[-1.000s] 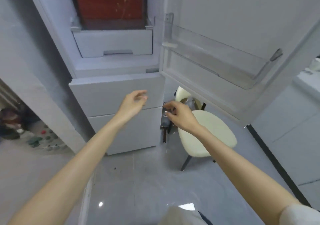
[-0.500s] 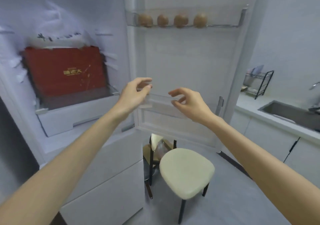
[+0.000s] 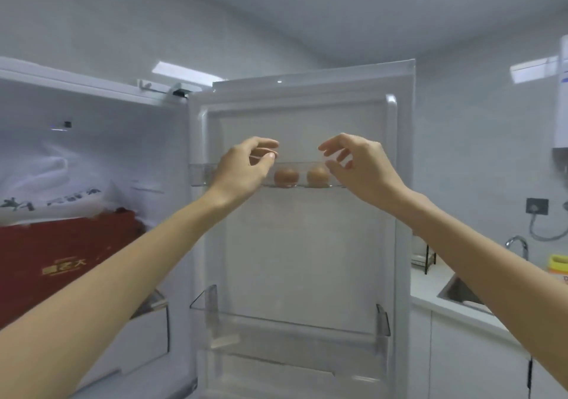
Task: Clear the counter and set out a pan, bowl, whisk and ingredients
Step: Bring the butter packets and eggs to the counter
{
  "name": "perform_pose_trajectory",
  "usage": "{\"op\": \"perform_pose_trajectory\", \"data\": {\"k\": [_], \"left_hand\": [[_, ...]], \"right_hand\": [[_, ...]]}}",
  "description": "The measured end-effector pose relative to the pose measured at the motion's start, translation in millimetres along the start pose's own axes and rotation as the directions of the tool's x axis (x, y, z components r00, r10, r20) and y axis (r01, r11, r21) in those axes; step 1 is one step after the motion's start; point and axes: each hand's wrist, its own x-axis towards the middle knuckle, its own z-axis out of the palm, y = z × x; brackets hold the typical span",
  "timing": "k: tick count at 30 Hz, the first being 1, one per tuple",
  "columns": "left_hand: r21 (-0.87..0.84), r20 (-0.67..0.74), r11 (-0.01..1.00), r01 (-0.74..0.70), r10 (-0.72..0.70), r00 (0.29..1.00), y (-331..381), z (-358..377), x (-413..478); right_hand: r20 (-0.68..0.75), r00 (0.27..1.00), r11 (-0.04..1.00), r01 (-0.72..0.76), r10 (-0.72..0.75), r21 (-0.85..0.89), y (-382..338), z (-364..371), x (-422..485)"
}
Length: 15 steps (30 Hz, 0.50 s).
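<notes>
1. The fingers (image 3: 264, 144) of the left hand (image 3: 242, 168) are loosely curved. The thumb sits just under the forefinger with a small gap between them, and I can see nothing pinched there.
2. The fingers (image 3: 330, 147) of the right hand (image 3: 364, 168) are spread and gently bent, with the thumb lower down. That hand holds nothing either.
3. Both hands are raised side by side, palms turned toward each other, with bare forearms reaching up from the bottom corners.
4. Between the two hands sit two brown eggs (image 3: 286, 176), next to each other and apart from the fingertips. Neither hand touches them.
5. The eggs rest in a clear door shelf (image 3: 201, 175), and both hands are in front of it. The left hand covers part of the shelf, so I cannot tell what lies behind it.
6. The shelf is mounted high on the inside of the open fridge door (image 3: 307, 245). A lower shelf (image 3: 289, 328), also clear, hangs near the door's bottom.
7. To the left, inside the fridge, stands a red box (image 3: 61, 260) with gold lettering. White wrapping is bunched above it.
8. To the right of the door a white counter (image 3: 424, 291) holds a sink (image 3: 458, 294) with a curved tap (image 3: 519, 243). A dark wire rack (image 3: 425, 258) stands just beside the door's edge.
</notes>
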Motion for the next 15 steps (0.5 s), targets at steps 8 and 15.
{"op": "perform_pose_trajectory", "data": {"k": [8, 15], "left_hand": [[0.237, 0.410, 0.969, 0.073, -0.168, 0.896, -25.1, 28.4, 98.5], [0.455, 0.733, 0.886, 0.087, -0.429, 0.528, -26.6, 38.8, 138.0]], "right_hand": [[0.421, 0.870, 0.962, -0.185, 0.256, -0.201, 18.9, -5.9, 78.2], [0.745, 0.489, 0.883, -0.359, 0.454, -0.302, 23.9, 4.8, 101.9]]}}
